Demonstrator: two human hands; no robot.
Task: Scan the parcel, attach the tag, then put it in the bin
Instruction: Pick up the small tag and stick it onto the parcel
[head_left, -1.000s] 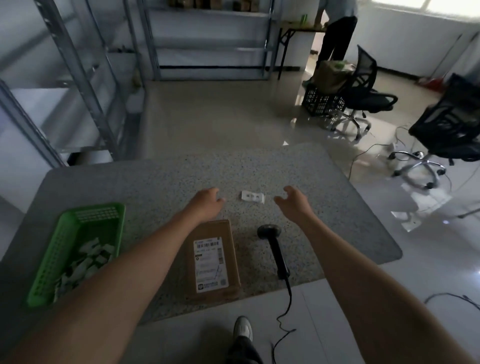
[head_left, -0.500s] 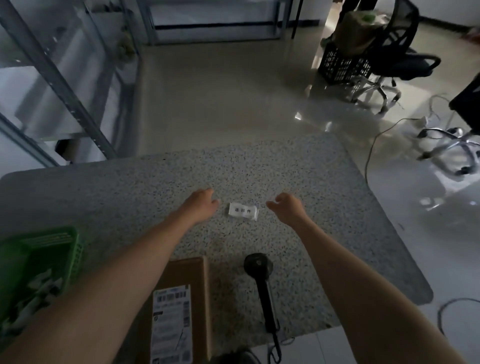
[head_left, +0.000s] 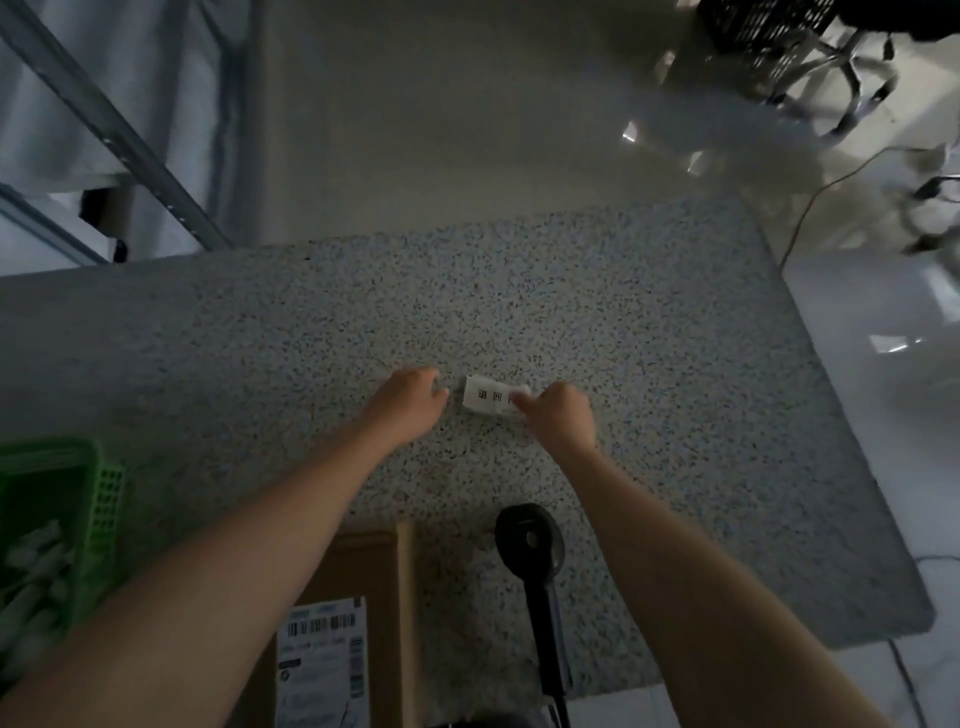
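parcel (head_left: 358, 618): cut by bottom edge | tag (head_left: 488, 396): right end hidden

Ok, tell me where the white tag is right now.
The white tag lies mid-table on the speckled table, between the hands: the right hand touches its right end, the left hand sits just left of it.

Speckled table (head_left: 649, 364) — on it a white tag (head_left: 488, 397), brown parcel (head_left: 384, 582), black scanner (head_left: 535, 561), green bin (head_left: 106, 488).
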